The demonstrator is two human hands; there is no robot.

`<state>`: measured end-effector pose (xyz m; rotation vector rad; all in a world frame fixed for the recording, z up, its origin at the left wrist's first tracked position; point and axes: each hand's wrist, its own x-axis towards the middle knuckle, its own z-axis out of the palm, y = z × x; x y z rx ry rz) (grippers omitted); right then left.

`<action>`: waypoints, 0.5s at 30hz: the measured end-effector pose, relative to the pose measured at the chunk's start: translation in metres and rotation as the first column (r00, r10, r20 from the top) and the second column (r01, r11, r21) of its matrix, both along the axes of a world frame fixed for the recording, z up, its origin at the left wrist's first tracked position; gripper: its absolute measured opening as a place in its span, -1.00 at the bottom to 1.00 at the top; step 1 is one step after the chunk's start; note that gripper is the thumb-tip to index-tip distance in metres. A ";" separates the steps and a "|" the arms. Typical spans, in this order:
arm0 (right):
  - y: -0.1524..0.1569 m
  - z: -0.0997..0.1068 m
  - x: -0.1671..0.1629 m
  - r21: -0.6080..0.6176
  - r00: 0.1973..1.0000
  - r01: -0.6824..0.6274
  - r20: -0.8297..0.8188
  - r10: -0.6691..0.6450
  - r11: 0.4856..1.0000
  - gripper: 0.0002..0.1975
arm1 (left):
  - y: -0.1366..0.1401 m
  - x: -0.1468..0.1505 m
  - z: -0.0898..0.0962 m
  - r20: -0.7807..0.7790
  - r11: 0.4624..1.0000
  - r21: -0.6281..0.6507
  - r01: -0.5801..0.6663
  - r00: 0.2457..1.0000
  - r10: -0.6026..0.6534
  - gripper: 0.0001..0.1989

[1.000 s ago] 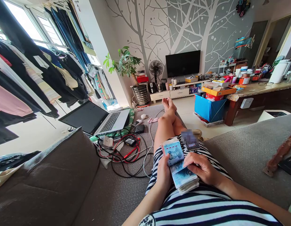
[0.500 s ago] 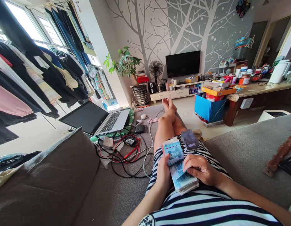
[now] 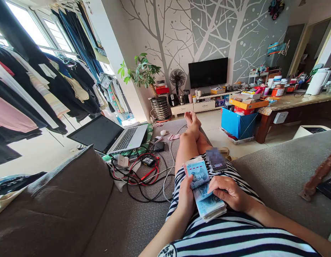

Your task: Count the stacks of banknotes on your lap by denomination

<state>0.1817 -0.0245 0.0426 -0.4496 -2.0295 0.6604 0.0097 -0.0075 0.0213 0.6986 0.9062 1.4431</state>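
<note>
A thick stack of blue banknotes [image 3: 210,207] rests on my lap, bent so that its far part rises toward my knees. My left hand [image 3: 186,195] is closed around the left side of the stack, its thumb pressed on the top note. From the right, my right hand [image 3: 230,192] pinches the edge of a note near the middle of the stack, fingers curled. Its fingertips are partly hidden behind the hand. A phone [image 3: 219,166] with a partly blurred screen lies on my striped clothing, just beyond my right hand.
Left of my legs, an open laptop [image 3: 128,139] sits on the grey sofa among tangled cables [image 3: 144,178]. A sofa cushion [image 3: 60,203] stands at the left. Ahead on the right are a blue box [image 3: 239,125] and a crowded table [image 3: 294,103]. A dark remote-like object [image 3: 328,187] lies far right.
</note>
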 end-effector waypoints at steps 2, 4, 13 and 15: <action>0.000 0.000 0.000 -0.010 1.000 -0.003 0.001 0.003 1.000 -0.67 | 0.000 0.000 -0.001 0.003 1.000 -0.005 0.020 1.000 -0.020 -0.73; 0.000 0.000 0.000 -0.018 1.000 0.000 0.000 0.000 1.000 -0.66 | 0.000 0.000 -0.001 -0.015 1.000 -0.004 0.007 1.000 -0.007 -0.73; 0.000 -0.003 0.001 -0.031 1.000 -0.004 0.003 0.004 0.999 -0.64 | -0.002 0.003 0.004 -0.106 0.992 0.113 -0.060 0.992 0.072 -0.74; 0.000 -0.003 0.001 -0.032 1.000 -0.004 0.002 0.004 0.999 -0.64 | -0.003 0.003 0.006 -0.141 0.988 0.145 -0.058 0.987 0.078 -0.74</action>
